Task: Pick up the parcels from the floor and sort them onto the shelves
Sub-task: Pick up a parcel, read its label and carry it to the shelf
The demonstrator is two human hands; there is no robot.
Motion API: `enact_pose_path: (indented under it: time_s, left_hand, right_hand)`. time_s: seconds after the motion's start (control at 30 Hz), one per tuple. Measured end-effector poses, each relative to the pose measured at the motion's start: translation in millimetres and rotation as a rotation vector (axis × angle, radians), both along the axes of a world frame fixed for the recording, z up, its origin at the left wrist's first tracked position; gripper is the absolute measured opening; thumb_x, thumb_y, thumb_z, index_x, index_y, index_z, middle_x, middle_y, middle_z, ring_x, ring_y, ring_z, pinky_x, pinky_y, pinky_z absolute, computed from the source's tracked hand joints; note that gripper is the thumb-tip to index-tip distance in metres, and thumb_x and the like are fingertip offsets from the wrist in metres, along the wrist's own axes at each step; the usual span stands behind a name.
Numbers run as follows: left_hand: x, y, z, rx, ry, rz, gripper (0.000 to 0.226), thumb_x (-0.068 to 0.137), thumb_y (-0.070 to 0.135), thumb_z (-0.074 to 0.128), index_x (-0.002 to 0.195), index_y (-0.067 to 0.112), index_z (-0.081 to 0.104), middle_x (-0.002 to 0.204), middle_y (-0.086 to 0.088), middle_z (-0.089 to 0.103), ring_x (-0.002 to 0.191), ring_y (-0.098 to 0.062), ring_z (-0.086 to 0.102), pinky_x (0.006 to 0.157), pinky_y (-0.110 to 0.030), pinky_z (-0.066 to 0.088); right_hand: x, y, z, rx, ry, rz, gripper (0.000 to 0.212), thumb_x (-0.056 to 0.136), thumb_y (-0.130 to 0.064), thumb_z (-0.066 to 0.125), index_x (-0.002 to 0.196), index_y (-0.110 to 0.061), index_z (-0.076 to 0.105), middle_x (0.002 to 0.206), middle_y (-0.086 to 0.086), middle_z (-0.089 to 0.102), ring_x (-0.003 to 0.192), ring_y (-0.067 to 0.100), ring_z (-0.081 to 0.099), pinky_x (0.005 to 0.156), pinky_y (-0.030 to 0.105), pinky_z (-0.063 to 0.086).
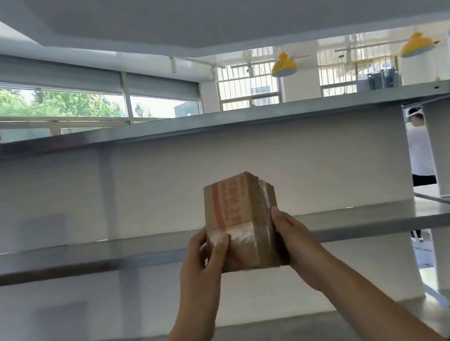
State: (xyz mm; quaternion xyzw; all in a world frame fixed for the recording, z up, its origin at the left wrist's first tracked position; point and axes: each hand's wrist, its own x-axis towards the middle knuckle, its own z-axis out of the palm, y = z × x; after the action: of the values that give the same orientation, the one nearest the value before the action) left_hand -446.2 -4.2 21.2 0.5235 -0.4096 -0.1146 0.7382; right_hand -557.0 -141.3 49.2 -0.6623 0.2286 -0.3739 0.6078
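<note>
Head view: left hand [200, 260] and right hand [296, 243] grip one taped parcel [241, 221], fingers curled round its sides, held in air before middle shelf [82, 255]'s front edge. Shelves bare; placing not yet done.

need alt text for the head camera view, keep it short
A left hand and right hand hold a taped brown cardboard parcel between them, in front of a metal rack's middle shelf. Behind are windows and yellow lamps.
</note>
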Motion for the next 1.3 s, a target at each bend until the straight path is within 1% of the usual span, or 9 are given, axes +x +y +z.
enact_pose_path:
  time_s: [0.27, 0.4, 0.53, 0.63, 0.77, 0.93, 1.03, 1.17, 1.3]
  left_hand:
    - [39.0, 43.1, 13.2, -0.073, -0.052, 0.037, 0.037, 0.104, 0.033, 0.05, 0.138, 0.042, 0.058, 0.123, 0.017, 0.073, 0.119, -0.005, 0.067, 0.106, -0.037, 0.049]
    - [49.8, 51.6, 8.2, -0.063, -0.116, 0.067, 0.04, 0.103, 0.028, 0.048, 0.138, 0.046, 0.051, 0.127, 0.018, 0.07, 0.121, -0.002, 0.065, 0.103, -0.031, 0.051]
    - [55.0, 54.8, 4.0, -0.094, -0.134, 0.132, 0.041, 0.104, 0.02, 0.048, 0.138, 0.042, 0.048, 0.123, 0.022, 0.07, 0.113, 0.009, 0.064, 0.086, -0.011, 0.053]
    - [59.2, 56.8, 1.3, -0.098, -0.157, 0.19, 0.047, 0.104, 0.014, 0.05, 0.143, 0.039, 0.044, 0.118, 0.029, 0.069, 0.111, 0.011, 0.064, 0.084, -0.009, 0.053]
    - [65.1, 61.9, -10.0, -0.08, -0.151, 0.209, 0.05, 0.103, 0.018, 0.054, 0.149, 0.035, 0.045, 0.126, 0.017, 0.071, 0.116, 0.001, 0.066, 0.096, -0.022, 0.056]
    - [68.1, 77.4, -17.6, -0.018, -0.171, 0.191, 0.042, 0.102, 0.018, 0.057, 0.13, 0.048, 0.051, 0.11, 0.035, 0.071, 0.105, 0.01, 0.066, 0.079, -0.007, 0.053]
    - [77.0, 88.7, -20.4, 0.008, -0.177, 0.191, 0.041, 0.101, 0.018, 0.059, 0.133, 0.043, 0.054, 0.111, 0.028, 0.073, 0.106, 0.009, 0.067, 0.082, -0.007, 0.053]
    - [90.0, 102.6, -25.8, 0.056, -0.208, 0.19, 0.047, 0.1, 0.02, 0.061, 0.145, 0.032, 0.054, 0.122, 0.015, 0.073, 0.114, 0.0, 0.067, 0.096, -0.022, 0.057]
    - [95.8, 108.8, -32.2, 0.105, -0.288, 0.23, 0.056, 0.099, 0.026, 0.063, 0.153, 0.03, 0.046, 0.132, 0.011, 0.069, 0.122, -0.004, 0.064, 0.103, -0.036, 0.056]
  right_hand:
    - [57.3, 39.4, 13.4, -0.005, -0.058, 0.098, 0.053, 0.093, -0.07, 0.033, 0.133, -0.039, 0.049, 0.13, -0.006, 0.065, 0.117, 0.015, 0.063, 0.098, 0.042, 0.054]
    - [79.8, 68.1, 11.9, 0.076, -0.19, -0.045, 0.033, 0.105, -0.047, 0.028, 0.137, -0.042, 0.028, 0.132, -0.002, 0.052, 0.114, 0.014, 0.056, 0.078, 0.026, 0.048]
    - [98.2, 72.6, 10.7, -0.085, -0.186, -0.161, 0.013, 0.106, -0.035, 0.031, 0.111, -0.039, 0.041, 0.131, 0.003, 0.047, 0.117, 0.017, 0.055, 0.101, 0.043, 0.049]
    - [100.3, 72.6, 19.1, -0.194, 0.02, -0.098, 0.027, 0.107, -0.031, 0.027, 0.125, -0.031, 0.047, 0.127, 0.004, 0.057, 0.112, 0.019, 0.06, 0.101, 0.041, 0.051]
    - [93.9, 79.4, 22.5, -0.181, 0.146, 0.005, 0.037, 0.107, -0.041, 0.024, 0.126, -0.033, 0.055, 0.12, -0.004, 0.065, 0.112, 0.016, 0.062, 0.103, 0.039, 0.05]
    - [97.9, 88.9, 15.2, -0.083, 0.178, 0.11, 0.043, 0.105, -0.05, 0.027, 0.109, -0.033, 0.066, 0.112, -0.006, 0.072, 0.109, 0.015, 0.065, 0.103, 0.04, 0.05]
    - [103.3, 93.6, 12.5, -0.02, 0.172, 0.122, 0.052, 0.104, -0.055, 0.024, 0.11, -0.03, 0.069, 0.116, -0.003, 0.073, 0.113, 0.017, 0.065, 0.107, 0.042, 0.048]
    - [104.5, 98.0, 8.8, -0.051, 0.259, 0.13, 0.068, 0.098, -0.068, 0.019, 0.123, -0.026, 0.066, 0.122, 0.0, 0.07, 0.113, 0.019, 0.064, 0.105, 0.042, 0.049]
    - [96.3, 99.3, 9.9, -0.105, 0.305, 0.173, 0.077, 0.096, -0.07, 0.014, 0.119, -0.021, 0.068, 0.112, 0.005, 0.072, 0.104, 0.024, 0.069, 0.097, 0.042, 0.055]
